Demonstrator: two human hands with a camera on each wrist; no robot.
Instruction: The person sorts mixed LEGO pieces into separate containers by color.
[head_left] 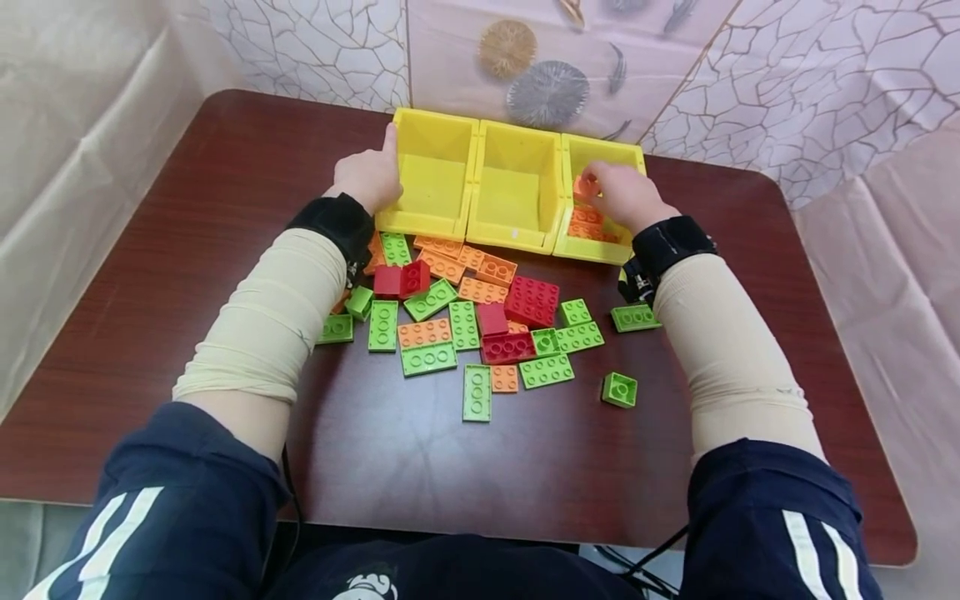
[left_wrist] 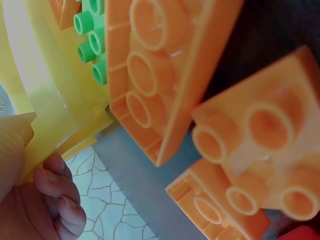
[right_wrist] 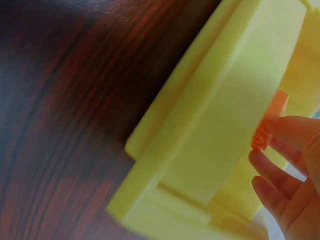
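A yellow three-compartment bin (head_left: 423,225) stands at the back of the table. My left hand (head_left: 367,177) grips its left end wall; in the left wrist view the thumb lies on one side of the yellow wall (left_wrist: 55,100) and curled fingers on the other. My right hand (head_left: 626,196) is inside the right compartment, pinching a small orange brick (right_wrist: 276,106) between thumb and fingers. Below that hand, several orange bricks (head_left: 587,223) lie on the compartment floor. The left and middle compartments show bare yellow floors.
Loose bricks lie in front of the bin: green (head_left: 383,326), orange (head_left: 424,333) and red (head_left: 532,301). A green brick (head_left: 635,317) lies near the right wrist, and a small green one (head_left: 619,389) sits apart, closer to the body. Patterned cloth hangs behind the table.
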